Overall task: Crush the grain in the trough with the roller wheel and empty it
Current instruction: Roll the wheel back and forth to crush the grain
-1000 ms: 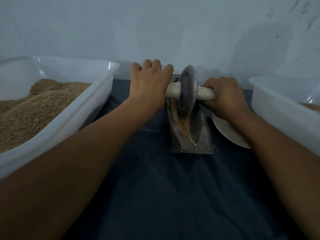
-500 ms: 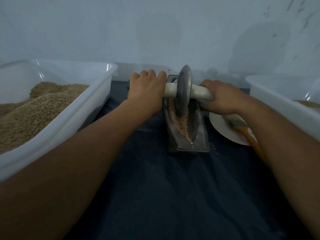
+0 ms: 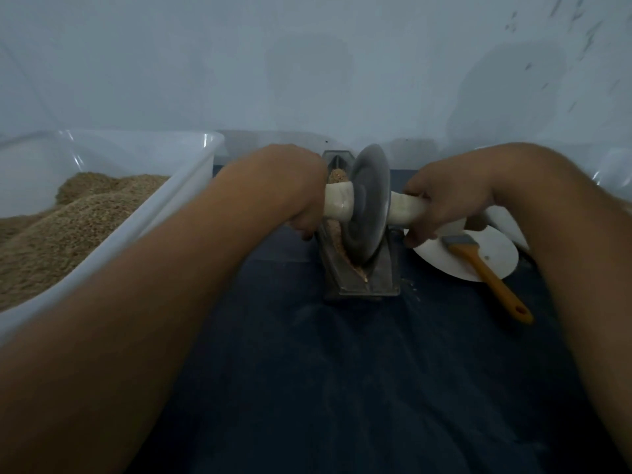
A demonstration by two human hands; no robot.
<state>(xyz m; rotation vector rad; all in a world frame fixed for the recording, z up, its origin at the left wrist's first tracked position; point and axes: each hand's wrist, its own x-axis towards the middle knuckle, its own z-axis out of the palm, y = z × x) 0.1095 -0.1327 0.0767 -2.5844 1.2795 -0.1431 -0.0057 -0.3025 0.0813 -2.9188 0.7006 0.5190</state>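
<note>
A pale blue wall (image 3: 307, 63) stands behind a table with a dark blue cloth (image 3: 342, 388). In the middle sits a long grey metal trough (image 3: 383, 275) with brown crushed grain (image 3: 337, 230) inside. A round grey metal roller wheel (image 3: 367, 206) stands in the trough near its front end. The left hand (image 3: 290, 193) grips the white handle (image 3: 338, 205) on one side, and the right hand (image 3: 441, 203) grips the other side. A big white plastic tub (image 3: 178, 200) full of brown grain is on the left. A brush with an orange handle (image 3: 485, 268) lies on a white round plate (image 3: 444, 261).
</note>
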